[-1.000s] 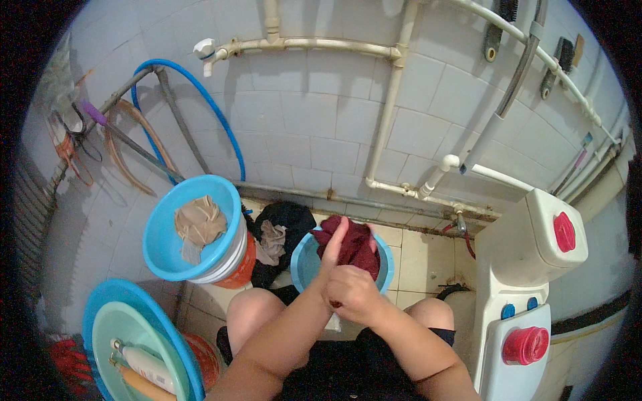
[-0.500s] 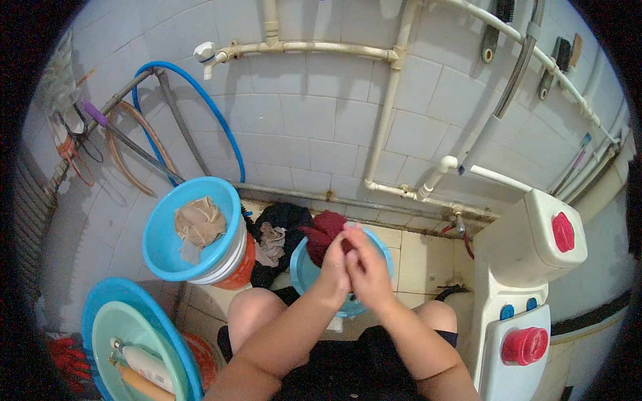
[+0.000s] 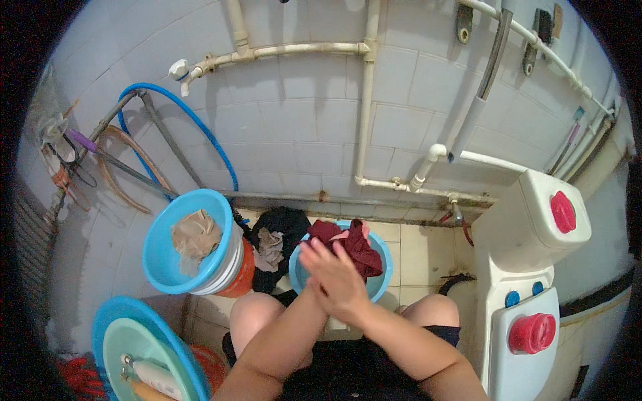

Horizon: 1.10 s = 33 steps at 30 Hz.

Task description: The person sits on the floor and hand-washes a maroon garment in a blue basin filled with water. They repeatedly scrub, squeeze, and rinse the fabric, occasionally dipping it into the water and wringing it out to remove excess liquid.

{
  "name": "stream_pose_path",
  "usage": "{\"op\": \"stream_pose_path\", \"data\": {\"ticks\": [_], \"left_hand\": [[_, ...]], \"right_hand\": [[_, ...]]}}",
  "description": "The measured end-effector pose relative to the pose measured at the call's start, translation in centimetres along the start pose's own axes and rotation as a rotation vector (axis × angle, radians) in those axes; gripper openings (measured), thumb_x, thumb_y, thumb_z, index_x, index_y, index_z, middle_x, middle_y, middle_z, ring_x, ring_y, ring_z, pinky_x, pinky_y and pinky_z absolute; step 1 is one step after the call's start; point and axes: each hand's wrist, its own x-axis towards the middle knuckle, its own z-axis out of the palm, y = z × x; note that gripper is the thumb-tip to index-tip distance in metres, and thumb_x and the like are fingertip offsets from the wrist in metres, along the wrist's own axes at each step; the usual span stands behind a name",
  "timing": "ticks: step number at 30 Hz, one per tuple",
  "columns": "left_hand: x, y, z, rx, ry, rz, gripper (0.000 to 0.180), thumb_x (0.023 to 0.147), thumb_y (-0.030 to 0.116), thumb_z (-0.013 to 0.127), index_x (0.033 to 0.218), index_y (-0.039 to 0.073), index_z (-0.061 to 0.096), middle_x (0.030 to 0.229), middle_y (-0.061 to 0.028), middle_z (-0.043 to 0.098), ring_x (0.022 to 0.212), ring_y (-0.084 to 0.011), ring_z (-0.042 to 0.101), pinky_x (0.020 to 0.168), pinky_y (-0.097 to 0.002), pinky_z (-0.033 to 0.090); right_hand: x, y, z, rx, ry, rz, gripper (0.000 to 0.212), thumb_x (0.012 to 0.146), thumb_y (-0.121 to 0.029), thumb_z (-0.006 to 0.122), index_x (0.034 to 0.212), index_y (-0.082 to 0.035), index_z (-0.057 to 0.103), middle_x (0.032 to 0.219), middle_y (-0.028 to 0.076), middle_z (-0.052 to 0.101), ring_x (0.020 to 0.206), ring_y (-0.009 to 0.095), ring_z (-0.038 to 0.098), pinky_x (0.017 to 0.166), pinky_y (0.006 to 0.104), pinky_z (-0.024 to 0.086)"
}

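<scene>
A dark maroon cloth (image 3: pixel 363 257) hangs bunched over the light-blue basin (image 3: pixel 382 286) on the floor between my knees. My left hand (image 3: pixel 343 235) is closed on the cloth, with pinkish fingers showing among its folds; its palm is hidden. Across the front of the left hand and wrist lies my right hand (image 3: pixel 340 284), fingers stretched out up and to the left, slightly blurred. It appears to hold nothing. The basin's inside is largely covered by my hands and the cloth.
Dark clothes (image 3: pixel 286 224) lie left of the basin with a beige-grey cloth (image 3: pixel 269 250). A blue basin (image 3: pixel 155 271) holding a beige cloth (image 3: pixel 195 234) tops stacked buckets. Nested basins (image 3: pixel 107 314) stand nearer left; a white toilet-shaped fixture (image 3: pixel 511 247) stands right. Pipes (image 3: pixel 364 120) run along the tiled wall.
Both hands, pressed together over the basin before, now cross, the right over the left. The maroon cloth has spread toward the basin's right side. The whole view has shifted slightly.
</scene>
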Motion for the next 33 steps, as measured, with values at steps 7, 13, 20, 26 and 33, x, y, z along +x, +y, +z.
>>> {"op": "stream_pose_path", "data": {"ticks": [7,13,20,26,33], "left_hand": [[2.9,-4.2,4.0,0.985,1.046,0.227,0.036,0.085,0.021,0.044,0.117,0.009,0.053,0.117,-0.0095,0.057,0.108,-0.0281,0.053,0.098,-0.0441,0.037],[4.2,-1.9,6.4,1.046,0.968,0.398,0.032,0.088,0.023,0.047,0.111,0.002,0.053,0.111,-0.0138,0.058,0.103,-0.0305,0.056,0.093,-0.0458,0.041],[3.3,-3.9,4.4,1.645,0.996,0.406,0.031,0.088,0.022,0.054,0.110,0.000,0.054,0.107,-0.0097,0.059,0.093,-0.0228,0.059,0.084,-0.0383,0.047],[1.1,-2.9,2.1,1.475,1.278,0.161,0.043,0.086,0.033,0.058,0.113,0.001,0.050,0.111,-0.0103,0.055,0.098,-0.0230,0.055,0.089,-0.0390,0.041],[0.0,-3.1,3.2,0.958,1.202,-0.218,0.067,0.087,0.062,0.028,0.128,0.009,0.039,0.127,-0.0122,0.047,0.117,-0.0274,0.046,0.098,-0.0452,0.036]], "right_hand": [[0.2,12.4,3.6,0.882,0.401,0.707,0.042,0.097,-0.032,0.032,0.117,-0.002,0.054,0.129,0.016,0.046,0.122,0.028,0.042,0.102,0.0421,0.030],[-1.4,7.3,-0.9,1.978,0.283,1.119,0.065,0.089,-0.059,0.026,0.133,-0.012,0.036,0.129,0.009,0.047,0.111,0.026,0.051,0.096,0.0421,0.038],[-0.1,6.4,-0.8,2.126,0.179,0.965,0.055,0.088,-0.053,0.043,0.126,-0.012,0.044,0.125,0.006,0.051,0.113,0.026,0.048,0.096,0.0480,0.037],[0.7,9.3,0.8,1.588,0.820,0.913,0.012,0.084,-0.010,0.058,0.093,-0.005,0.053,0.087,0.005,0.059,0.077,0.015,0.058,0.069,0.0310,0.048],[1.6,8.0,0.7,0.945,0.709,0.582,0.016,0.083,-0.013,0.061,0.092,-0.003,0.053,0.085,0.005,0.060,0.074,0.012,0.054,0.067,0.0269,0.044]]}}
